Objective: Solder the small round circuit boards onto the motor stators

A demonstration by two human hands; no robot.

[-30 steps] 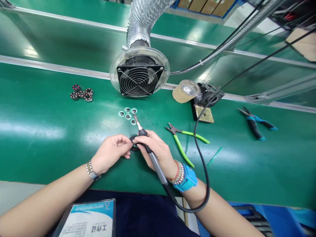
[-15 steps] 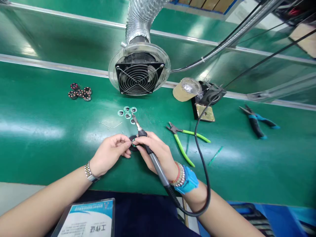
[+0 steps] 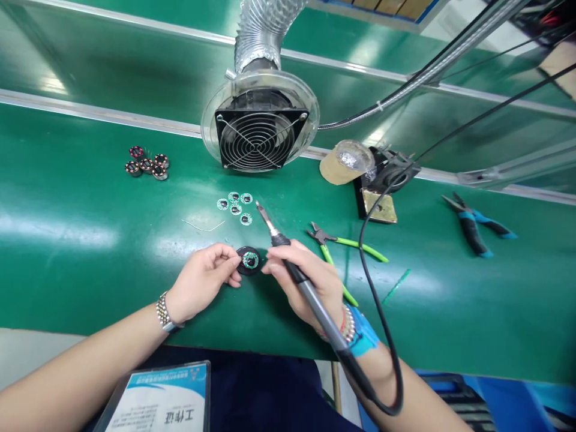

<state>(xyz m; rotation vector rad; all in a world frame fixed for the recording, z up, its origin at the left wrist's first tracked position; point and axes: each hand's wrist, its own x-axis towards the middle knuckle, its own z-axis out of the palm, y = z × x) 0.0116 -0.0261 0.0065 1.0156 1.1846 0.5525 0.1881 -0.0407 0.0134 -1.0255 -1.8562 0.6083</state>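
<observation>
My right hand (image 3: 310,282) is closed round a soldering iron (image 3: 312,300), whose tip points up and away over the bench. Beside it, my left hand (image 3: 209,270) pinches at the left edge of a black round disc (image 3: 247,271). A small green ring-shaped circuit board (image 3: 251,260) lies on that disc. Whether the left fingertips grip the disc or the board's edge is hidden. Beyond the hands lie several loose round circuit boards (image 3: 235,209) and a thin bent wire (image 3: 202,228).
Several copper-wound coils (image 3: 146,165) sit at the left. A fume fan (image 3: 256,141) hangs ahead. To the right are green-handled cutters (image 3: 328,237), a yellowish roll (image 3: 344,165), an iron stand with sponge (image 3: 380,207), blue-handled pliers (image 3: 474,225) and the iron's cable (image 3: 366,264).
My right hand has drawn back to the right with the soldering iron, away from the disc, uncovering the circuit board on it. My left hand stays at the disc's edge.
</observation>
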